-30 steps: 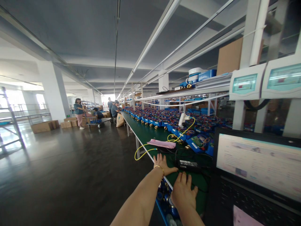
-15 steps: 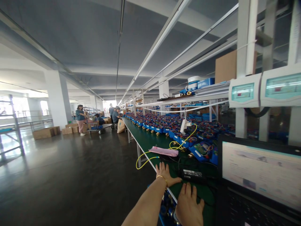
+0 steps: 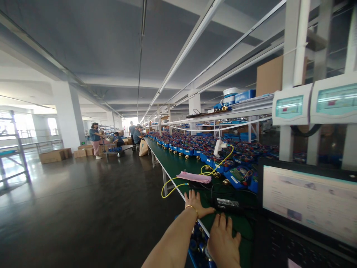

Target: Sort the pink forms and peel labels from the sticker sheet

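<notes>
My left hand (image 3: 196, 204) lies flat on the green bench top (image 3: 167, 162) near its front edge, fingers spread, a gold bangle on the wrist. Closer to me, my right hand (image 3: 224, 238) rests palm down on the same surface, also with fingers apart. Neither hand holds anything. Just beyond the left thumb sits a black power adapter (image 3: 227, 203) with a white label. A folded pink cloth (image 3: 194, 176) lies past the left fingertips, next to a yellow cable (image 3: 167, 182). To the right of my right hand stands an open laptop (image 3: 306, 204) with its screen lit.
Blue meter units (image 3: 235, 176) with brass fittings and wires fill the bench's far side. A white power strip (image 3: 219, 148) hangs above them. More blue parts (image 3: 199, 245) are below the bench edge. People, a cart (image 3: 113, 150) and cardboard boxes (image 3: 55, 155) are at left.
Both hands stay flat in nearly the same place. The view has shifted very slightly.
</notes>
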The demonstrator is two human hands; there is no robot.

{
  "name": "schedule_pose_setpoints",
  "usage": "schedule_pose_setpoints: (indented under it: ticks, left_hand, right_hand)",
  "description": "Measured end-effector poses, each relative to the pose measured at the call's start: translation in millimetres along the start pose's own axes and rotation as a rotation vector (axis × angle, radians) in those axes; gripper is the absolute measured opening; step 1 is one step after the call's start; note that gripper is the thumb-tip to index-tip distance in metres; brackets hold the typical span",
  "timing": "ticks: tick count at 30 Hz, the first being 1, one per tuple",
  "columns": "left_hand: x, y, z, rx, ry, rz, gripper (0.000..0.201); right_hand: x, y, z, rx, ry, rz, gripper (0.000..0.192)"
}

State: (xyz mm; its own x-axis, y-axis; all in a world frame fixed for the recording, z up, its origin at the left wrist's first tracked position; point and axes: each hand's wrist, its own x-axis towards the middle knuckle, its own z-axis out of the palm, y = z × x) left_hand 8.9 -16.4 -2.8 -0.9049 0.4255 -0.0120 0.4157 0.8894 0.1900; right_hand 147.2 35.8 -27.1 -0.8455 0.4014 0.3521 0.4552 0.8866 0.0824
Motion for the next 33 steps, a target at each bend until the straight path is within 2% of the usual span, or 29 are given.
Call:
schedule_pose_setpoints:
  ticks: [5,18,21,23,26,28,30,31,33]
  left_hand:
    - [0,0,-1.0,0.004,0.0,0.002,0.111]
    - [-1,6,-11.3,0.037,0.002,-0.041,0.109]
    - [0,7,-15.7,0.089,0.041,-0.032,0.104]
    - [3,9,-18.2,0.123,0.055,-0.029,0.102]
    - [8,11,-21.5,0.163,0.073,-0.032,0.097]
    - [10,12,-23.4,0.174,0.073,-0.015,0.099]
    - [13,12,-25.0,0.173,0.073,0.0,0.097]
    - [14,12,-25.5,0.169,0.072,0.008,0.095]
    - [16,12,-25.7,0.169,0.089,0.026,0.095]
  right_hand:
    - [1,-1,1,0.016,-0.003,0.008,0.057]
    - [6,3,-27,0.269,-0.222,-0.011,0.068]
    - [9,4,-37,0.33,-0.271,-0.04,0.078]
    - [13,13,-51,0.382,-0.316,-0.056,0.089]
    - [15,45,-86,0.459,-0.337,-0.109,0.088]
    - [9,81,-112,0.492,-0.28,-0.181,0.071]
    - [-6,128,-132,0.491,-0.21,-0.231,0.061]
    - [-18,156,-139,0.481,-0.104,-0.253,0.057]
    - [-50,220,-142,0.38,0.026,-0.171,0.048]
